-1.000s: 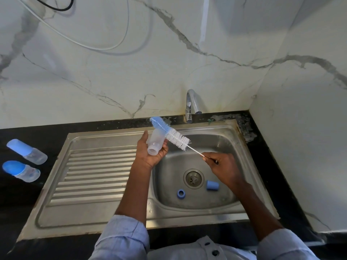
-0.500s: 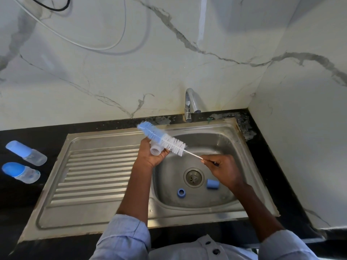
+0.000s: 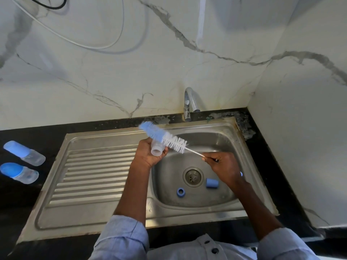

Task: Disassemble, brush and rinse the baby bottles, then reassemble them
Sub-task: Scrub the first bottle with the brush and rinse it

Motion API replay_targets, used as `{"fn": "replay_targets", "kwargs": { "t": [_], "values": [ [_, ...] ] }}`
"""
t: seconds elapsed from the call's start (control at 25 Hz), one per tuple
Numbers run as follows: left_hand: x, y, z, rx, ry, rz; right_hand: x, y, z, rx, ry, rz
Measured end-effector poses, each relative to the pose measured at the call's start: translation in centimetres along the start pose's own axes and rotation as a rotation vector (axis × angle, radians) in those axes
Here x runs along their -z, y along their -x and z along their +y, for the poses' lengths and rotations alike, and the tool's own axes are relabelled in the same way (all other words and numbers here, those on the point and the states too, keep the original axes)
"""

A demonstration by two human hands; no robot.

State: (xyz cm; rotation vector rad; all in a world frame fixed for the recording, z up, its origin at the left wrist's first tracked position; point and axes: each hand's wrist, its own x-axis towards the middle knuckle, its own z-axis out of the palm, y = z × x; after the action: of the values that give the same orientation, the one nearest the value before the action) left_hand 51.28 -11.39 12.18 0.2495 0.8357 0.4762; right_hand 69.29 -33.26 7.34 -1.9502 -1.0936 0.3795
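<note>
L hand (image 3: 148, 156) round bottle (image 3: 156, 150), R hand (image 3: 223, 167) pinching brush (image 3: 163, 136); cap (image 3: 212, 183) & ring (image 3: 181, 192) in sink (image 3: 105, 212).

This is a home kitchen, at the sink corner. A stainless-steel sink (image 3: 105, 184) with a ribbed draining board and a drain is set into a black stone counter (image 3: 28, 132), with a chrome tap (image 3: 189, 102) behind it and white marble-look wall panels (image 3: 131, 62) rising on two sides. Capped baby bottles (image 3: 24, 152) lie on the counter left of the sink.
</note>
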Motion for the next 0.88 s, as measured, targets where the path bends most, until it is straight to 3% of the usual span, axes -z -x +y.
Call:
{"fn": "replay_targets", "kwargs": {
  "t": [0.2, 0.44, 0.88],
  "values": [
    [-0.4, 0.0, 0.2, -0.019, 0.017, -0.064, -0.3, -0.1, -0.5, 0.022, -0.049, -0.013],
    [-0.1, -0.2, -0.2, 0.026, -0.005, 0.011, 0.0, -0.2, -0.9, 0.042, -0.056, -0.017],
    [-0.4, -0.1, -0.1, -0.013, 0.06, -0.021, -0.3, -0.2, -1.5, -0.002, -0.033, -0.037]
  ]
}}
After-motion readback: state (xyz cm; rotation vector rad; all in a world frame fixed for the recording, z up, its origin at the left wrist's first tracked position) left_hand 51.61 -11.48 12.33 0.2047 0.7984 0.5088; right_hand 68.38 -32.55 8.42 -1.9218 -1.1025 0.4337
